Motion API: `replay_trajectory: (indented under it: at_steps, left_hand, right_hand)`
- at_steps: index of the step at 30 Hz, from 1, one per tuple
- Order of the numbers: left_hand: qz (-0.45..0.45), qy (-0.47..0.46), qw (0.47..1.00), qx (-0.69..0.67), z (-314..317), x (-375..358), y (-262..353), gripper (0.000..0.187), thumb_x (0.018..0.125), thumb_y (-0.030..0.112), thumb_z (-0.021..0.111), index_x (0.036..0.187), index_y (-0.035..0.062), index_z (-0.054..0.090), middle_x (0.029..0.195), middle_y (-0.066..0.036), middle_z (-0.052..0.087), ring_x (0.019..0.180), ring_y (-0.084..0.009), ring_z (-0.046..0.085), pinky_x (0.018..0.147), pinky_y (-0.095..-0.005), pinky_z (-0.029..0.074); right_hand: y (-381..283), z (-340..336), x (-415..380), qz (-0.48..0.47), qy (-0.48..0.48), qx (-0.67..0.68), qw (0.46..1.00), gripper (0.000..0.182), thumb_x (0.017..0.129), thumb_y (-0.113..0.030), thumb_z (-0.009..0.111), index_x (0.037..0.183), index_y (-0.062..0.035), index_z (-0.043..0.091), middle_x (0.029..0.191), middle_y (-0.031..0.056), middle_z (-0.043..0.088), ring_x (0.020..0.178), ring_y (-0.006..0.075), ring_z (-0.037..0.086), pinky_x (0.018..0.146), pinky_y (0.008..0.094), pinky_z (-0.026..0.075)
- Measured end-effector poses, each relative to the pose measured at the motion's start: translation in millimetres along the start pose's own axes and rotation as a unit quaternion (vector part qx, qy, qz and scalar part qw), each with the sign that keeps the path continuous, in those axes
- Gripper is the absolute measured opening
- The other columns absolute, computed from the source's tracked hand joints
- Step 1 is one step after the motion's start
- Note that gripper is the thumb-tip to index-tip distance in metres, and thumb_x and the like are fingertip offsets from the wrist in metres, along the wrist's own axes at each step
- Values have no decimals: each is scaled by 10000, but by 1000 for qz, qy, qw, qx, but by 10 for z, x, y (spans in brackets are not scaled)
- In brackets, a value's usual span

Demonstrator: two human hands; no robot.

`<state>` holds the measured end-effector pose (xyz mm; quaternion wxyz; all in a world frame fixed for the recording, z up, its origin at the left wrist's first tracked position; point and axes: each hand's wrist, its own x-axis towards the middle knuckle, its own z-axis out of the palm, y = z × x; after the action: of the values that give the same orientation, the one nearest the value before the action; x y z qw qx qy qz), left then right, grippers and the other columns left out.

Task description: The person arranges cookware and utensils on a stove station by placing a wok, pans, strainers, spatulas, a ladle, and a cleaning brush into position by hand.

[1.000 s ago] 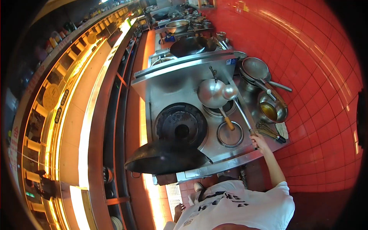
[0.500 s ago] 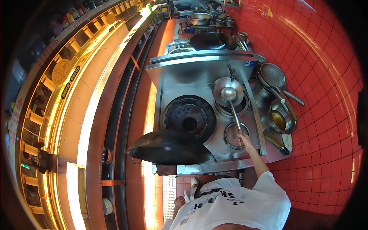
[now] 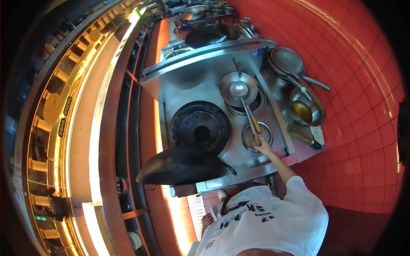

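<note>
My right hand (image 3: 263,147) is closed round the end of a ladle's handle, at the front right of the steel stove. The ladle (image 3: 238,89) has its round bowl over a shallow steel pan (image 3: 227,97), which sits partly over the rear burner ring. A wooden-gripped handle (image 3: 256,125) lies beside the ladle's. Below my right hand is a round lidded or covered opening (image 3: 247,137). My left hand (image 3: 207,220) hangs low by my side, fingers loosely apart, with nothing visible in it. A black wok (image 3: 183,166) stands steeply tilted at the stove's front left.
A large black burner ring (image 3: 200,130) lies behind the wok. On the right ledge are strainers (image 3: 287,60), a steel bowl of yellow oil (image 3: 302,112) and a bamboo brush (image 3: 303,136). A steel splash panel (image 3: 205,64) rises behind. Shelving (image 3: 132,170) runs along the left.
The view has turned and shifted. My right hand stays on the ladle, whose handle has swung apart from the wooden-gripped handle, which now shows separately. The left hand still hangs low.
</note>
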<state>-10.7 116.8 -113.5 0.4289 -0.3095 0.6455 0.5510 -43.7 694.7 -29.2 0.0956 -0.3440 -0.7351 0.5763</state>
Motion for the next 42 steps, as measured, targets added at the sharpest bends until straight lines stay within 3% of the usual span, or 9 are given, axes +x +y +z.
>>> replay_trajectory:
  at_steps: [8, 10, 13, 21, 23, 25, 31, 33, 42]
  left_hand:
    - [12, -13, 1000, 19, 79, 37, 141, 321, 931, 282, 373, 1103, 55, 522, 989, -71, 597, 830, -172, 576, 692, -325, 480]
    - [29, -18, 999, 33, 90, 37, 137, 321, 932, 270, 357, 1105, 50, 512, 980, -71, 594, 818, -177, 573, 693, -330, 476]
    - [43, -16, 996, 74, 113, 1, 136, 295, 897, 178, 413, 1095, -17, 513, 995, -126, 592, 927, -223, 579, 757, -349, 492]
    - [29, 10, 1000, -7, 127, -26, 72, 321, 917, 256, 401, 1097, 14, 511, 971, -105, 602, 856, -213, 590, 695, -342, 492]
    - [39, 14, 999, -34, 76, 29, -27, 330, 923, 282, 398, 1094, 24, 512, 961, -99, 606, 830, -209, 594, 675, -336, 491]
    - [48, 17, 997, -53, 27, -70, -27, 334, 926, 295, 397, 1093, 29, 513, 956, -95, 608, 817, -207, 595, 664, -333, 491]
    - [35, 36, 999, 14, 88, -456, 96, 343, 922, 307, 408, 1102, 34, 511, 971, -94, 605, 835, -211, 597, 661, -335, 492]
    - [27, 36, 998, 33, 155, -475, 104, 346, 921, 311, 412, 1105, 36, 510, 976, -93, 603, 841, -212, 598, 660, -335, 492]
    - [53, 4, 998, -34, 184, -243, 126, 372, 891, 322, 463, 1131, 41, 505, 1000, -94, 599, 842, -210, 611, 646, -315, 478]
  right_hand:
    - [-633, -294, -445, 112, 37, -21, 993, 502, 756, -260, 681, 1122, 16, 476, 836, 104, 643, 682, 173, 642, 662, 303, 486]
    - [-427, -583, -261, -83, 203, -148, 964, 325, 812, -294, 628, 991, -28, 577, 805, 91, 646, 699, 170, 645, 663, 306, 486]
    - [-889, -1277, -42, -159, 375, -55, 911, 280, 884, -319, 538, 882, -47, 604, 707, 58, 612, 674, 135, 619, 595, 272, 466]
    - [-1668, -2490, 694, -31, 408, 383, 828, 434, 887, -464, 479, 888, -46, 594, 680, 62, 600, 640, 109, 602, 503, 266, 432]
    - [-1860, -2587, 542, -67, 419, -33, 905, 419, 877, -460, 479, 931, -57, 580, 684, 106, 617, 678, 174, 630, 536, 322, 461]
    - [-2315, -2648, 163, -80, 483, -347, 800, 306, 871, -401, 495, 888, -100, 550, 758, 135, 633, 724, 322, 623, 598, 430, 468]
    - [-1933, -3452, 124, -82, 447, -566, 688, 303, 787, -318, 624, 931, -59, 561, 813, 68, 596, 757, 244, 606, 611, 375, 484]
    - [-1964, -3616, 158, 131, 132, -227, 956, 241, 758, -263, 664, 828, -42, 595, 643, 37, 571, 513, 161, 563, 434, 286, 442]
    - [-1964, -3681, 222, 179, 106, 161, 965, 85, 723, -42, 636, 679, -23, 566, 537, -13, 521, 419, 51, 488, 347, 167, 350]
